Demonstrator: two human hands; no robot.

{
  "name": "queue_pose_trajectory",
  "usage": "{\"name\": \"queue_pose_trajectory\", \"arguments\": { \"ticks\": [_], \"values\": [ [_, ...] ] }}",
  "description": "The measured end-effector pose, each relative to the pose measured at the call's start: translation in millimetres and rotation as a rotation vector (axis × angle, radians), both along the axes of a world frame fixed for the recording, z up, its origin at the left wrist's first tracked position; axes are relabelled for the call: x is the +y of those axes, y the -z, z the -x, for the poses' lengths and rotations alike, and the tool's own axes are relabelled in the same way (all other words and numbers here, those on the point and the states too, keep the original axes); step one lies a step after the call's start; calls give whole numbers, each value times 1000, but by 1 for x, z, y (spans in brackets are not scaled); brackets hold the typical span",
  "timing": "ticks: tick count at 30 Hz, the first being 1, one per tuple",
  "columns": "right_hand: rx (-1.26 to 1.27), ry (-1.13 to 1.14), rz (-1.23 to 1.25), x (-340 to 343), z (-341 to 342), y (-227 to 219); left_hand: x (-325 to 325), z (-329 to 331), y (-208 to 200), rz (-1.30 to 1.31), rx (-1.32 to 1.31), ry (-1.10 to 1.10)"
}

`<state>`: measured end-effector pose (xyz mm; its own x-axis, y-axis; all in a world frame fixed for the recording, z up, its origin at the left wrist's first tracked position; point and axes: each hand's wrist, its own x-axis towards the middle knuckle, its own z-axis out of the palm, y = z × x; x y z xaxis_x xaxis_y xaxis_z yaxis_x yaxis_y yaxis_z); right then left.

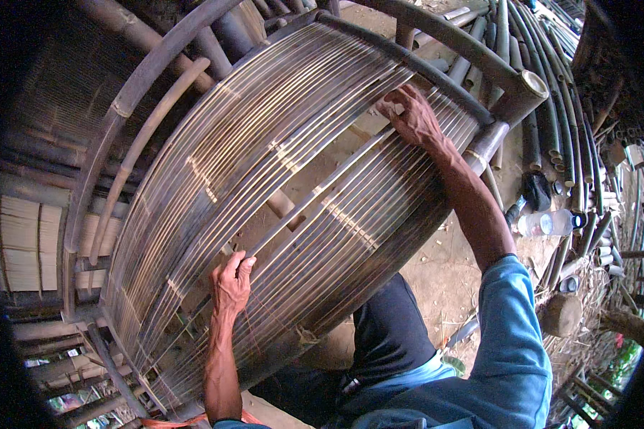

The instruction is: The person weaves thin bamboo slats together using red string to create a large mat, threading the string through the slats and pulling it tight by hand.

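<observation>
A bamboo bench [297,343] with a seat of many thin, parallel slats lies slantwise before me. Along a long gap in the seat runs a pale bamboo slat [358,158]. My left hand [230,284] is closed at the near-left part of this slat, thumb and fingers pinched together. Toward the far right end, my right hand [413,121] is closed too, its fingers curled at the slat's other end beside the frame rail. Part of each grip is hidden by the fingers. Short light crosspieces [350,225] tie groups of slats together.
Curved bamboo rails [100,164] rise along the bench's left side, and a thick bamboo post [526,89] stands at the right. Long bamboo poles [551,93] lie at the far right. A clear plastic bottle [547,223] rests on the dirt ground near a cut log [562,316].
</observation>
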<state>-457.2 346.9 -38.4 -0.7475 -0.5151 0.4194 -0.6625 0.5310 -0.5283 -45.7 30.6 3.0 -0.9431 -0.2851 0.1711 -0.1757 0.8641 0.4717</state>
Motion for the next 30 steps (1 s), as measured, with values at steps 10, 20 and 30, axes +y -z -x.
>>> {"name": "queue_pose_trajectory", "arguments": {
  "ticks": [10, 20, 30],
  "values": [
    [-25, -134, -296, -28, 32, 49, 11, -14, -23, -113, -177, -111],
    [-93, -245, -285, -34, 36, 68, -8, -55, 17, 144, 3, -197],
    [-90, -491, -202, -93, -80, -5, -67, -154, 40, 214, 157, -655]
  ]
}}
